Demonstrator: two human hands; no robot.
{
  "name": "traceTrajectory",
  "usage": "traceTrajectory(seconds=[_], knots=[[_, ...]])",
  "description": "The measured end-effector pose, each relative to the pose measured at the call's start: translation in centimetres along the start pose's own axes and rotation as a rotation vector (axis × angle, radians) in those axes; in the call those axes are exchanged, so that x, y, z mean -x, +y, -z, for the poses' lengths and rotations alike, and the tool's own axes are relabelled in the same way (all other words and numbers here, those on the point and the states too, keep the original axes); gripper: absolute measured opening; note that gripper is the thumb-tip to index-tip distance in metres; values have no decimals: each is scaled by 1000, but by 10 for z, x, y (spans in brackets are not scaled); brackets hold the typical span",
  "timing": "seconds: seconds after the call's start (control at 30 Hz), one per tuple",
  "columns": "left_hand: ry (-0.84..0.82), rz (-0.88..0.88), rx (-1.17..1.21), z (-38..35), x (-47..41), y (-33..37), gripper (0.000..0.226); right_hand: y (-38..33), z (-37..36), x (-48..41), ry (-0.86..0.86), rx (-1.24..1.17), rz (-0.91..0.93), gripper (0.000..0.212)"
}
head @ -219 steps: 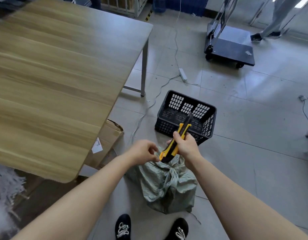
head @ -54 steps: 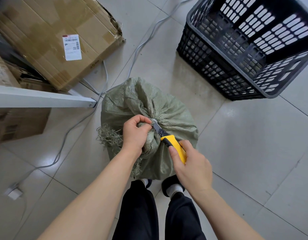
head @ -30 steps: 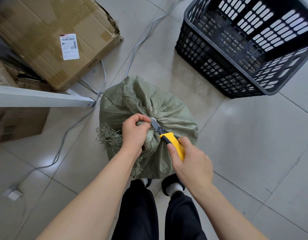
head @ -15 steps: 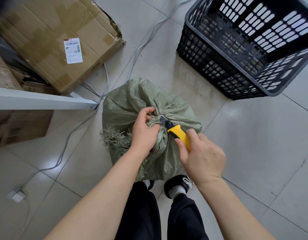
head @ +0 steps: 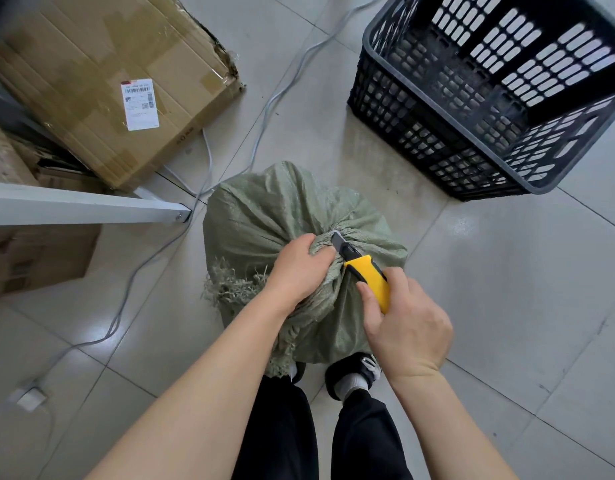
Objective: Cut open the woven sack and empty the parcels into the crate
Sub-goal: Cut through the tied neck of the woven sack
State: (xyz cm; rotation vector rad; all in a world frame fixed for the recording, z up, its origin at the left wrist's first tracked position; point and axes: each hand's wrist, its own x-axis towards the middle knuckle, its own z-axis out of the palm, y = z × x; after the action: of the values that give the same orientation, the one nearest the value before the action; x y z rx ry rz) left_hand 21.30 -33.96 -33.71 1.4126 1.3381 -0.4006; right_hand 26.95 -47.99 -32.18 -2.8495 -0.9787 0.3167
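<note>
1. Head view looks straight down on a green woven sack (head: 264, 216) that stands on the tiled floor (head: 506, 289) at the centre of the frame, just above the person's black shoes (head: 354, 370).
2. Its mouth is gathered into a bunched neck on top, and frayed strands (head: 229, 285) spill out at the left of the bundle.
3. At the middle of the frame the left hand (head: 299, 268) grips this bunched neck, fingers curled round the fabric.
4. Just lower right of it, the right hand (head: 406, 327) is wrapped round the yellow handle of a utility knife (head: 368, 275), thumb lying along the handle's side.
5. Its blade (head: 339, 241) is out and points to the upper left, the tip touching the gathered neck right beside the left hand; whether it has bitten into the weave is hard to tell from this angle.
6. A black slotted crate (head: 420, 133) sits in the upper right of the frame, apart from the sack.
7. A cardboard box (head: 91, 64) with a white label (head: 139, 103) fills the upper left, with a white metal bar (head: 84, 206) crossing below it.
8. A grey cable (head: 264, 109) runs over the floor between box and crate and passes down the left of the sack.
</note>
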Motion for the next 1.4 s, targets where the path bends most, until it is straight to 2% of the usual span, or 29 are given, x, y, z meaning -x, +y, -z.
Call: traceTrajectory(seconds=[0.03, 0.07, 0.1, 0.17, 0.23, 0.3, 0.4, 0.43, 0.6, 0.7, 0.87, 1.03, 1.17, 1.4], knots=[[23, -22, -6, -1, 0, 1, 20, -1, -1, 1, 5, -7, -15, 37], [40, -46, -2, -2, 3, 5, 11, -2, -2, 1, 9, -16, -31, 37], [59, -57, 8, -3, 5, 7, 22, -2, -2, 2, 14, -29, -43, 37], [60, -78, 7, -6, 5, 5, 14, 0, -2, 4, 29, -64, -46, 37], [68, -109, -26, -5, 5, 1, 27, 3, -1, 4, 51, -97, -31, 36], [56, -159, -13, -1, 2, -2, 23, 7, 0, 4, 68, -106, -16, 36], [-123, -290, 51, 11, -3, 3, 61, 10, 1, 6, 89, -114, -24, 34], [-171, -312, 71, 13, -6, 5, 62, 11, 1, 6, 93, -117, -32, 34], [-104, -259, 134, 9, -8, 7, 26, 13, 2, 9, 98, -123, -60, 36], [-51, -270, 26, 6, -9, 6, 9, 14, 2, 10, 96, -109, -53, 36], [45, -277, -143, 0, -7, 5, 26, 12, 2, 11, 50, -113, -94, 37], [107, -247, -226, -10, -1, 4, 30, 5, 5, 13, -74, -134, -182, 39], [180, -231, -266, -14, -4, 13, 24, -3, 8, -2, -264, -211, -332, 39], [243, -109, -224, -12, -8, 23, 26, -12, 10, -25, -449, -325, -388, 39]])
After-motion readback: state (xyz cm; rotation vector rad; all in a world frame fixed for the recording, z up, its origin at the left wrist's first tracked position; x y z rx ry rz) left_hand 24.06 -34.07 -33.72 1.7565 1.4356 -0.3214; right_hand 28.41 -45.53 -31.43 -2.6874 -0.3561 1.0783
